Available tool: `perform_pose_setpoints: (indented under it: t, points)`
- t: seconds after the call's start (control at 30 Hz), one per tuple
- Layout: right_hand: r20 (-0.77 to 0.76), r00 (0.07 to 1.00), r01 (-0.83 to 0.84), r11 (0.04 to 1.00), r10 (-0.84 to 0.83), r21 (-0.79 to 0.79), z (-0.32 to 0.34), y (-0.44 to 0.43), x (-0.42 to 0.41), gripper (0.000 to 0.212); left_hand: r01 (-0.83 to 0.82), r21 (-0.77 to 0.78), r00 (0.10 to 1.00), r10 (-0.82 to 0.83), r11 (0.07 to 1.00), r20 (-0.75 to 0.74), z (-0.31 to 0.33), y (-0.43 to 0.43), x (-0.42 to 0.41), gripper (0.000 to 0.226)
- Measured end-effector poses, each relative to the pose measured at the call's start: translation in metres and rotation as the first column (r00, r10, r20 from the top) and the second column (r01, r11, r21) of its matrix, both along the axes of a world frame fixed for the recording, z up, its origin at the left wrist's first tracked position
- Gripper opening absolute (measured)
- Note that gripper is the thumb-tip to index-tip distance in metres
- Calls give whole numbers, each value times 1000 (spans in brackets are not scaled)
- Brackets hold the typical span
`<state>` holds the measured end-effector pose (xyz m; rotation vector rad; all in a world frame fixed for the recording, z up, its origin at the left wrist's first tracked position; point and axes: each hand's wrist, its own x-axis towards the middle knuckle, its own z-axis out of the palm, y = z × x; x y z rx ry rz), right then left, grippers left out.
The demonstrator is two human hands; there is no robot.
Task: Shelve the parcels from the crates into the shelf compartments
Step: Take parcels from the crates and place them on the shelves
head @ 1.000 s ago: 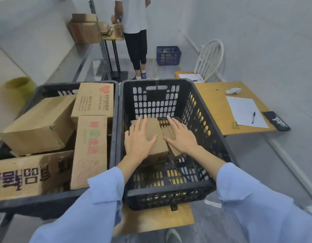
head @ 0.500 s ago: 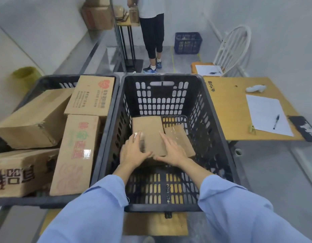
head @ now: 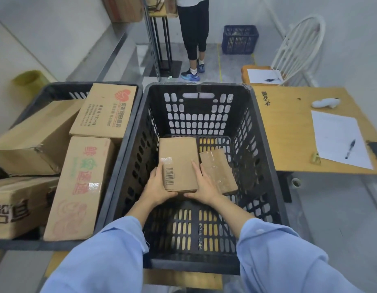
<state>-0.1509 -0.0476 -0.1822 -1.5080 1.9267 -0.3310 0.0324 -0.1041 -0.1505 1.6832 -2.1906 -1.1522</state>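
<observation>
Both the left hand (head: 156, 188) and the right hand (head: 205, 185) gripped the barcoded parcel (head: 179, 159) at its near end, its long axis pointing toward the black crate (head: 196, 86) far wall.

Logged black all over on centre crate (head: 263, 132), walls and base pierced by rows of rounded slots, yellow showing through the base slots. Inside: plain kraft brown on barcoded parcel (head: 179, 157), black barcode stripes toward its 8 o'clock corner. Same brown under glossy clear tape on taped parcel (head: 219, 172).

At 9 o'clock: dark grey left crate (head: 56, 89).
- Tan heart carton (head: 105, 111), red logo and lettering.
- Tan long carton (head: 81, 187), red and green print.
- Tan corner carton (head: 14, 208), black characters.

At 2 o'clock: yellow-orange worktop (head: 289, 127), white sheet (head: 340, 138), black pen (head: 350, 149).

At 12 o'clock: blue crate (head: 240, 39), slotted.

At 10 o'clock: yellow-green bin (head: 28, 78).

At 6 o'clock: pale blue sleeves (head: 103, 261).
</observation>
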Motion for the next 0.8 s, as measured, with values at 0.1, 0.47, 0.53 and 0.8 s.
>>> perform_pose_setpoints:
  t: [0.1, 0.47, 0.53, 0.8]
  points:
    - [57, 998, 18, 1000, -18, -5, -3, -3, 0, 131, -25, -10, 998, 25, 1000, -51, -14, -6, 3, 129]
    - [244, 956, 191, 976, -161, -102, 16, -15, -9, 148, -78, -83, 995, 72, 993, -75, 6, -5, -14, 117]
    - [265, 952, 192, 974, -155, -121, 31, -15, -13, 147, -85, -130, 994, 75, 988, -82, 14, -5, -19, 115]
    - [267, 956, 186, 953, -120, -239, 86, -7, -35, 144, -65, -283, 980, 8, 957, -200, 51, -2, -32, 110]
